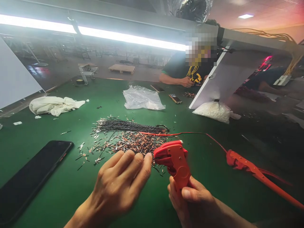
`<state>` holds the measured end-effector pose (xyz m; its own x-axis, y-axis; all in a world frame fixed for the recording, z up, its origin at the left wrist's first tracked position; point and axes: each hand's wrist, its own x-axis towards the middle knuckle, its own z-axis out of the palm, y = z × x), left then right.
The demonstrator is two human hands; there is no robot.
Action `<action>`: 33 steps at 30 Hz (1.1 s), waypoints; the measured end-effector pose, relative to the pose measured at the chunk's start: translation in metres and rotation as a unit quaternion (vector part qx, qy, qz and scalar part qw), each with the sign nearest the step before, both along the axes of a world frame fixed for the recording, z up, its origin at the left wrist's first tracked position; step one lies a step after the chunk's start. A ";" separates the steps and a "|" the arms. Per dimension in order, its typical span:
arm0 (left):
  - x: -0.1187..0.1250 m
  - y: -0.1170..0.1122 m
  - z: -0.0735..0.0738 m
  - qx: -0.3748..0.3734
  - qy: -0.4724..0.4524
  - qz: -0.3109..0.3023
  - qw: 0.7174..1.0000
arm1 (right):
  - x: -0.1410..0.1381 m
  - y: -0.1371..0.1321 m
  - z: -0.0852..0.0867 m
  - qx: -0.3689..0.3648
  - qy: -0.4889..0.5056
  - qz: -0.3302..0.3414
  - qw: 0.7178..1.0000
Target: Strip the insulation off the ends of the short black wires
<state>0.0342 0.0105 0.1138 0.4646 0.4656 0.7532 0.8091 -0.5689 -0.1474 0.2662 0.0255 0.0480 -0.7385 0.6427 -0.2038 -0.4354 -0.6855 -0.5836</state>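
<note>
My right hand (193, 194) is wrapped round the handle of a red wire stripper (178, 161), whose jaws face left. Beside those jaws my left hand (123, 180) is closed, its fingers bent and pressed together; whatever it pinches is hidden. Just beyond both hands lies a heap of short wire scraps (135, 141) with coppery and silvery ends. Behind the heap is a bundle of black wires (128, 125), lying side by side with bare tips at the left.
A black phone (35, 177) lies at left. At right is an orange-red handled tool (249, 167), with a thin red strand leading towards the heap. Farther back are a white cloth (54, 105), a clear plastic bag (142, 98) and a filled white bag (212, 111). A person (182, 69) sits across the table.
</note>
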 end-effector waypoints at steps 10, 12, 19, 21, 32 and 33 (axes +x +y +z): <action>0.000 0.006 -0.009 -0.078 -0.065 -0.006 0.995 | 0.005 -0.001 -0.020 0.080 -0.048 0.001 0.996; 0.001 0.007 -0.010 -0.092 -0.096 -0.010 0.991 | 0.007 -0.002 -0.023 0.083 -0.051 -0.002 0.995; 0.006 0.006 -0.010 -0.141 -0.127 -0.015 0.982 | 0.012 -0.003 -0.031 0.086 -0.113 -0.054 0.988; 0.007 0.006 -0.010 -0.144 -0.140 -0.018 0.979 | 0.012 -0.001 -0.029 0.098 -0.106 -0.042 0.989; 0.010 0.007 -0.004 -0.147 -0.197 -0.022 0.969 | -0.004 0.004 -0.010 0.044 0.018 0.049 0.998; 0.010 0.007 -0.005 -0.144 -0.189 -0.022 0.971 | -0.004 0.003 -0.009 0.041 0.021 0.047 0.998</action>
<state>0.0446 0.0171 0.1089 0.2032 0.6679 0.7160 0.7488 -0.5772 0.3259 0.2623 0.0287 0.0389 -0.8031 0.5835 -0.1210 -0.3966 -0.6749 -0.6223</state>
